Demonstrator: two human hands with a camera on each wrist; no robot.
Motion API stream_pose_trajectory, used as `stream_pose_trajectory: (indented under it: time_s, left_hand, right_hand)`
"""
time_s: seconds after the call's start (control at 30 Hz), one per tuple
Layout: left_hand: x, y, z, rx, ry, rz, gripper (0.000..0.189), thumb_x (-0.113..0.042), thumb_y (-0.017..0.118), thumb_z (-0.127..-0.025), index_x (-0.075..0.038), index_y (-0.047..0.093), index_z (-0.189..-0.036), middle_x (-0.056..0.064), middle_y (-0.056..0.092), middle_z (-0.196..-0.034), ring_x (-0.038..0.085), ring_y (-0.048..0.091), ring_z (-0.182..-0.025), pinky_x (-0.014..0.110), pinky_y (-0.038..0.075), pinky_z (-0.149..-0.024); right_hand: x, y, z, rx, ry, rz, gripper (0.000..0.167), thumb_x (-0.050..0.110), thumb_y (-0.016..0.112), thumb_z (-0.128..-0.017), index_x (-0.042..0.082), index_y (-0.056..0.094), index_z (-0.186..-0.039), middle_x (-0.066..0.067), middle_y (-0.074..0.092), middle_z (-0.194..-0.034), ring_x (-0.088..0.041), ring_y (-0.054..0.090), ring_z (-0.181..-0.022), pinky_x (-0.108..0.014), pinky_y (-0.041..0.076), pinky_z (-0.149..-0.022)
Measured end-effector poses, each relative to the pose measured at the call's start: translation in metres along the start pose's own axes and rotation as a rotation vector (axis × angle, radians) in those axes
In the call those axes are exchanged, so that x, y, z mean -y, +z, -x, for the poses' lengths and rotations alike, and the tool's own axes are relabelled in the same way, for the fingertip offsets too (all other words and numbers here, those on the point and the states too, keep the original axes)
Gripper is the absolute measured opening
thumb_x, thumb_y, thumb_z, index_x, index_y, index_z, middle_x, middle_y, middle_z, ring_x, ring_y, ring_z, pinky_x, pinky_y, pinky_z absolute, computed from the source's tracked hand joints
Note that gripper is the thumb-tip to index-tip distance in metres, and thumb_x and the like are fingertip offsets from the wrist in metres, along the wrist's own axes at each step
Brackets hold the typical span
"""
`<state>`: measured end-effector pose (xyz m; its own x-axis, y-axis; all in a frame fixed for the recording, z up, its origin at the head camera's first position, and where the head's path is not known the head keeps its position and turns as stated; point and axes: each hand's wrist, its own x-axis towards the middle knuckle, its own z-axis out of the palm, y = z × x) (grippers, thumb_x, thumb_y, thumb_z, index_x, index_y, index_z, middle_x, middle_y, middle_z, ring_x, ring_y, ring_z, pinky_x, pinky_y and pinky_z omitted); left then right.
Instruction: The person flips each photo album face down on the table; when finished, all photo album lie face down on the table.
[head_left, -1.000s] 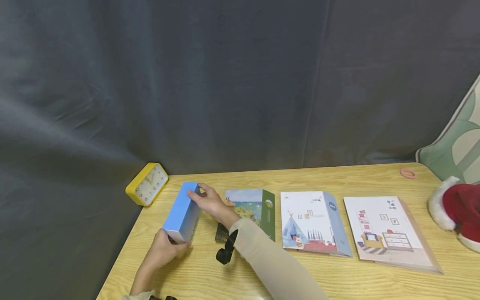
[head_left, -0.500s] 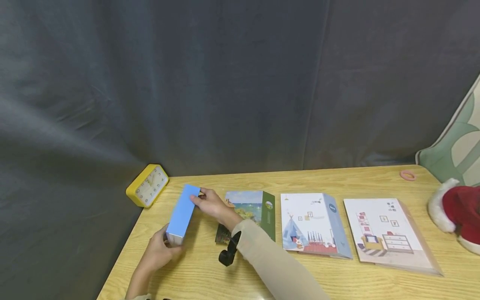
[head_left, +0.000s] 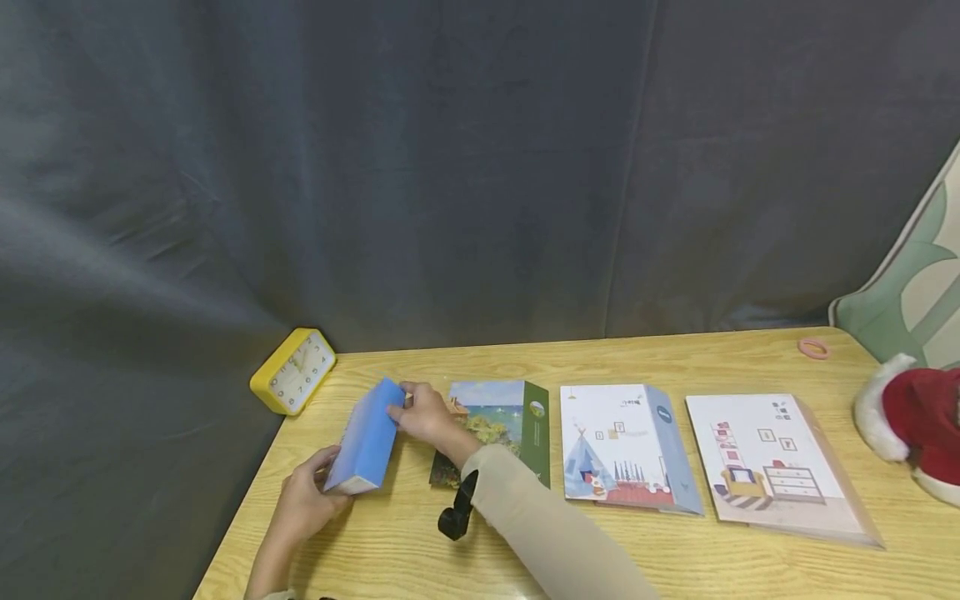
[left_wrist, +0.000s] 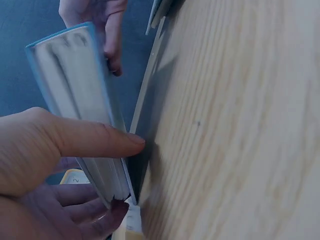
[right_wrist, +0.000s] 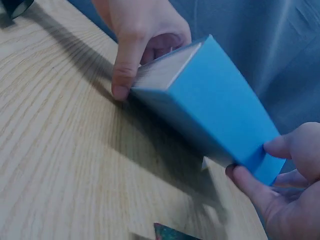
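Observation:
A thick blue book (head_left: 372, 440) is held tilted over the left part of the table, its spine turned up toward the head camera. My left hand (head_left: 306, 498) grips its near end; in the left wrist view the thumb (left_wrist: 100, 140) lies across the page edges (left_wrist: 75, 70) and the fingers curl around the cover from the other side. At the far end my right hand (head_left: 426, 418) pinches the spine corner. The right wrist view shows the plain blue spine (right_wrist: 225, 110) between both hands, with a shadow on the wood below.
A yellow clock (head_left: 296, 371) stands at the back left. Right of the hands lie a green-spined book with a seaside painting (head_left: 495, 408), a tent-picture book (head_left: 611, 442) and an armchair-picture book (head_left: 776, 462). A pink ring (head_left: 814, 348) and a red-and-white plush (head_left: 915, 417) are farther right.
The book has rolled between my hands: its right face showed first, then mostly the spine, and now its left face shows. My left hand has shifted a little left.

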<state>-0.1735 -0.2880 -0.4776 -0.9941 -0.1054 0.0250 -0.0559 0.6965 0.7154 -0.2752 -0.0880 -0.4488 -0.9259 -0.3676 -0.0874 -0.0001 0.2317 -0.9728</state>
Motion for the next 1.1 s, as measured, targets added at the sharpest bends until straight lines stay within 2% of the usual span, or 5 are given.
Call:
stream_pose_trajectory:
  time_s: [0.3,0.53,0.77,0.93,1.1]
  left_hand:
    - [0.007,-0.002,0.000,-0.048,-0.017,-0.089,0.073,0.003,0.081,-0.067,0.006,0.055,-0.135,0.031,0.064,-0.118,0.042,0.063,-0.108,0.051,0.051,-0.090]
    - [0.008,-0.005,-0.002,-0.030,-0.042,-0.097,0.075,0.000,0.083,-0.066,0.003,0.057,-0.135,0.032,0.061,-0.123,0.048,0.057,-0.116,0.057,0.045,-0.095]
    - [0.010,-0.003,0.000,-0.046,-0.027,-0.105,0.070,0.002,0.085,-0.066,0.006,0.060,-0.131,0.032,0.061,-0.123,0.048,0.056,-0.116,0.058,0.044,-0.098]
    - [0.010,-0.002,0.000,-0.049,-0.024,-0.106,0.067,0.004,0.085,-0.067,0.007,0.061,-0.130,0.032,0.059,-0.127,0.049,0.053,-0.120,0.059,0.042,-0.099]
    - [0.009,-0.005,-0.001,-0.032,-0.021,-0.141,0.065,0.002,0.086,-0.067,0.006,0.062,-0.128,0.031,0.060,-0.126,0.050,0.053,-0.120,0.062,0.040,-0.099]
  right_hand:
    - [-0.007,0.008,0.003,-0.003,0.058,0.101,0.056,0.027,0.061,-0.100,0.002,0.045,-0.147,-0.019,0.063,-0.126,-0.018,0.064,-0.093,-0.037,0.052,-0.078]
    - [-0.011,0.013,0.000,0.046,0.066,0.125,0.056,0.024,0.053,-0.103,0.001,0.037,-0.152,-0.005,0.049,-0.058,-0.014,0.037,-0.044,-0.029,0.031,-0.043]
    - [-0.012,0.013,0.006,0.034,0.077,0.207,0.057,0.030,0.048,-0.104,0.002,0.037,-0.152,-0.020,0.046,-0.147,-0.026,0.056,-0.117,-0.041,0.043,-0.079]
    - [-0.015,0.014,0.004,0.022,0.059,0.245,0.056,0.028,0.049,-0.103,-0.003,0.040,-0.149,-0.014,0.064,-0.080,-0.015,0.038,-0.049,-0.032,0.036,-0.051]
    - [-0.020,0.017,0.001,0.018,0.059,0.225,0.055,0.027,0.050,-0.102,-0.003,0.042,-0.148,0.002,0.034,-0.045,-0.012,0.019,-0.036,-0.027,0.023,-0.037]
